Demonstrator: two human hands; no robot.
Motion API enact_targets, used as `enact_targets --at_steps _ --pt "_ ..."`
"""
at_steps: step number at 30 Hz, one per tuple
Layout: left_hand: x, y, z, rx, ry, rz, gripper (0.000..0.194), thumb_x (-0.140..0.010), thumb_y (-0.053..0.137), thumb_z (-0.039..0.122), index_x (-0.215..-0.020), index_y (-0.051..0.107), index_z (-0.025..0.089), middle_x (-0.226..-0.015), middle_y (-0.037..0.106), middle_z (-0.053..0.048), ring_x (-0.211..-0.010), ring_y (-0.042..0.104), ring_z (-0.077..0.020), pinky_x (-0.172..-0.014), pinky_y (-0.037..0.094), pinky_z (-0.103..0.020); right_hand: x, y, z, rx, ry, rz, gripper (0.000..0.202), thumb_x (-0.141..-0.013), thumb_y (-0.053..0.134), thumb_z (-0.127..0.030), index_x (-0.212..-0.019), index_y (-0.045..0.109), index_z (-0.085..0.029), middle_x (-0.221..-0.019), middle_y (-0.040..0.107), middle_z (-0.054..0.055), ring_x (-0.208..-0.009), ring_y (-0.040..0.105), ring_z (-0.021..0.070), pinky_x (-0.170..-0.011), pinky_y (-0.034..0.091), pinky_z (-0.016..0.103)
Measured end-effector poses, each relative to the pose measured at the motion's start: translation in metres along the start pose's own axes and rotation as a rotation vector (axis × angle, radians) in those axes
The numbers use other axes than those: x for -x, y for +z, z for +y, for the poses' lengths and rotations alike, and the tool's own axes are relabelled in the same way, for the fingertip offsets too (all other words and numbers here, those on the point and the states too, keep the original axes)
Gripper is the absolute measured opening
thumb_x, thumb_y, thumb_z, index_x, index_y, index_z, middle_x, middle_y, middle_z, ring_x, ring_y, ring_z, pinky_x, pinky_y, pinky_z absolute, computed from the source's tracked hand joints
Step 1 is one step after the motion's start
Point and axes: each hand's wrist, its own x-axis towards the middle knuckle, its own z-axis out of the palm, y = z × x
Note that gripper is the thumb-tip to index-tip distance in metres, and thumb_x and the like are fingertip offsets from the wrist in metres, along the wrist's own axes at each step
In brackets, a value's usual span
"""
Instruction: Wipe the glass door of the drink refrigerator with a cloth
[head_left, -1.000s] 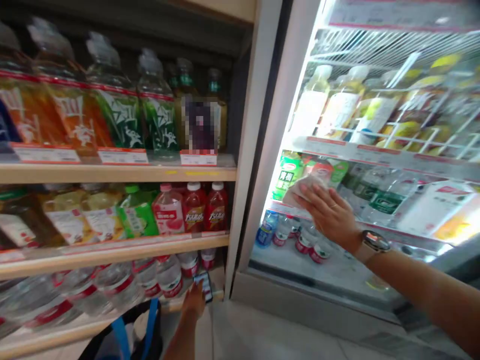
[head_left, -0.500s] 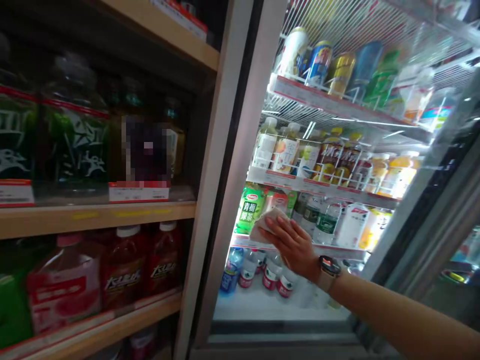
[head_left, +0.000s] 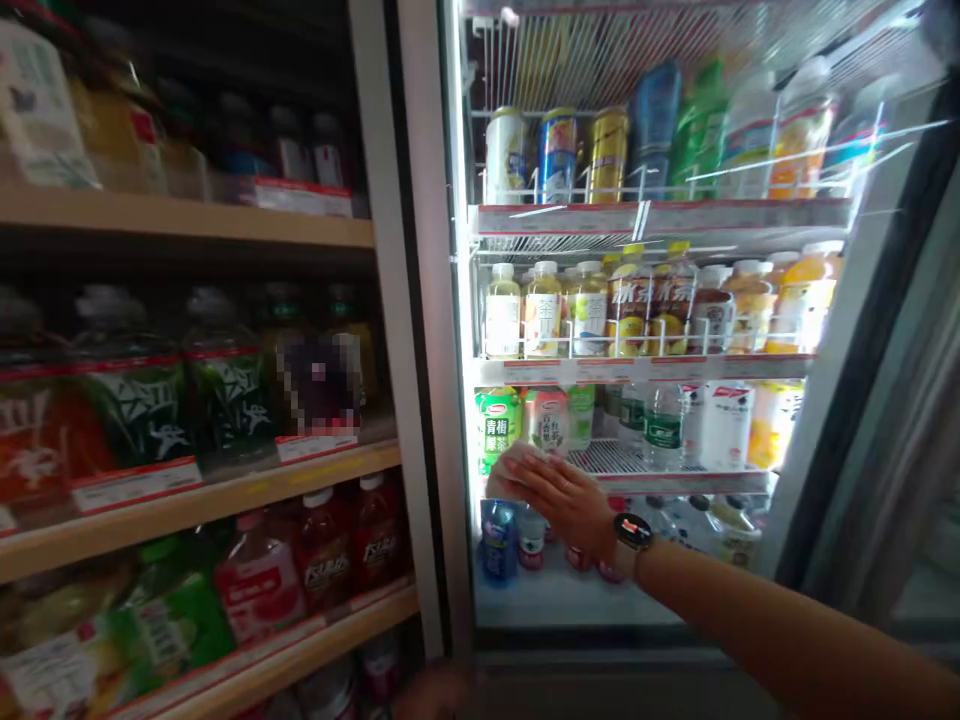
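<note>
My right hand, with a watch on its wrist, reaches in from the right and holds a pale cloth under its fingers. The cloth is in front of the left end of the lit fridge's third shelf, just below a green tea bottle and a red-labelled bottle. Whether it presses on glass or on the shelf edge, I cannot tell. At the bottom edge, a dark, blurred part of what looks like my left hand shows; its fingers cannot be made out.
Cans and bottles stand behind wire rails on the upper fridge shelves. A blue bottle stands on the fridge floor. A metal frame divides the fridge from wooden shelves of drinks at left.
My view has turned left and levelled, so the fridge looks upright. My right hand with the cloth sits slightly further left and lower in view. A blurred hand has appeared at the bottom.
</note>
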Motion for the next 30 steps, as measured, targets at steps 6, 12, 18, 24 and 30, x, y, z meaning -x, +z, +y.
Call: enact_targets --at_steps 6,12,18,24,30 --pt "0.004 -0.074 0.119 -0.062 0.361 0.433 0.044 -0.096 0.038 0.051 -0.093 0.071 0.021 -0.097 0.073 -0.007 -0.097 0.067 -0.0241 -0.088 0.051 -0.037 0.041 -0.01 -0.002 -0.148 -0.163 -0.104 0.051 -0.091 0.043 -0.008 -0.14 0.051 -0.019 -0.149 0.049 0.0 -0.136 0.046 0.0131 -0.107 0.045 0.03" --pt "-0.002 -0.065 0.153 -0.228 0.64 1.116 0.06 -0.095 0.05 0.041 -0.15 0.033 0.026 -0.16 0.029 -0.012 -0.147 0.029 -0.0302 -0.116 0.033 -0.052 0.037 -0.07 0.093 -0.038 0.123 -0.068 0.068 -0.089 0.038 -0.002 -0.153 0.03 -0.026 -0.155 0.04 0.003 -0.146 0.032 0.0175 -0.117 0.035 0.04" --pt "-0.045 -0.042 0.188 -0.314 0.673 1.19 0.104 -0.081 0.067 0.058 -0.157 0.002 0.029 -0.164 -0.005 -0.017 -0.15 0.006 -0.041 -0.115 0.024 -0.065 -0.014 -0.107 0.167 0.102 0.43 0.186 0.075 -0.096 0.041 -0.016 -0.157 0.0 -0.033 -0.165 0.014 0.005 -0.15 0.019 0.0294 -0.119 0.026 0.058" --pt "-0.073 -0.033 0.209 -0.315 0.57 1.182 0.12 -0.064 0.076 0.069 -0.157 0.012 0.027 -0.164 -0.003 -0.02 -0.147 -0.002 -0.0498 -0.11 0.014 -0.076 0.001 -0.07 0.117 0.107 0.291 0.063 0.07 -0.095 0.045 -0.023 -0.157 0.014 -0.027 -0.159 0.032 0.003 -0.148 0.025 0.0265 -0.12 0.029 0.05" --pt "-0.067 -0.033 0.208 -0.3 0.579 1.114 0.116 -0.064 0.082 0.056 -0.156 0.018 0.025 -0.164 -0.007 -0.02 -0.147 -0.004 -0.0498 -0.112 0.008 -0.075 0.092 -0.026 0.046 -0.045 -0.04 -0.114 0.051 -0.093 0.043 -0.013 -0.144 0.047 -0.021 -0.149 0.049 0.001 -0.14 0.041 0.0157 -0.112 0.04 0.034"
